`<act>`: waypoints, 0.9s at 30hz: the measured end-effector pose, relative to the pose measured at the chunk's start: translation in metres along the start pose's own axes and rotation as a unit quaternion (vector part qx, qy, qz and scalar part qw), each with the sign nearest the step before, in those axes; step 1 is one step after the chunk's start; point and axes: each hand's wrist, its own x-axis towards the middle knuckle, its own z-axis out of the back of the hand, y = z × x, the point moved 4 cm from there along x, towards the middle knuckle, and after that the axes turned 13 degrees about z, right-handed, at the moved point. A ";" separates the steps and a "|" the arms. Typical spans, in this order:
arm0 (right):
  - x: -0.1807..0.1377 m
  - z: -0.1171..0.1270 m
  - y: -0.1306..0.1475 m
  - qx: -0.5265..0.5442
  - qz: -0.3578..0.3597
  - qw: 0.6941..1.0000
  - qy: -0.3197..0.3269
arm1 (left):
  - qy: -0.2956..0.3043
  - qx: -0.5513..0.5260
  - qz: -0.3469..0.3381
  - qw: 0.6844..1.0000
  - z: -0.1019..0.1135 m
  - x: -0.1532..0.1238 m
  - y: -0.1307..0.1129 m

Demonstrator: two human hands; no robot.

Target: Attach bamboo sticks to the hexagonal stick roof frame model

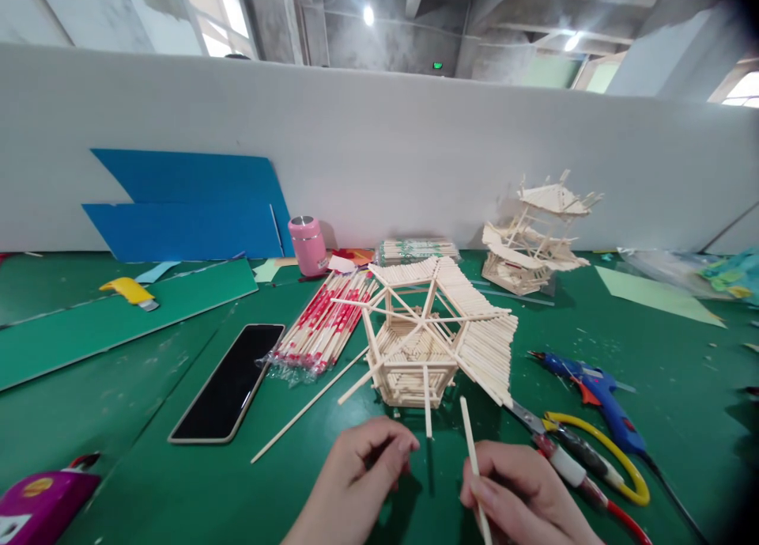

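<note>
A pale wooden stick (470,442) is pinched between the thumb and fingers of my right hand (522,493), its upper end pointing up toward the model. My left hand (371,474) is curled closed in front of the model, thumb near the index finger, with nothing seen in it. Ahead of both hands stands a six-sided pavilion model (415,375) built of wooden sticks. Stick panels (483,331) cover its roof at the back and right. Bare rafters jut out on the left and front, one ending just above my left hand's fingertips.
Left of the model lie a bag of red-printed sticks (326,323), a phone (228,383) and a loose long stick (308,406). Scissors (575,450) and a blue glue gun (598,395) with a cord lie right. A pink flask (307,246) and another stick model (534,236) stand behind.
</note>
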 end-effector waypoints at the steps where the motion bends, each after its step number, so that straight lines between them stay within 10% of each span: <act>1: 0.001 -0.003 -0.004 0.047 -0.010 0.999 -0.024 | 0.000 -0.052 0.015 0.999 -0.001 0.001 0.001; 8: 0.013 -0.010 -0.016 0.218 -0.074 0.968 -0.099 | -0.036 -0.265 0.095 0.959 -0.004 0.005 0.011; 27: 0.026 -0.011 -0.021 0.283 -0.107 0.948 -0.099 | 0.065 -0.382 0.080 0.918 -0.021 0.030 0.006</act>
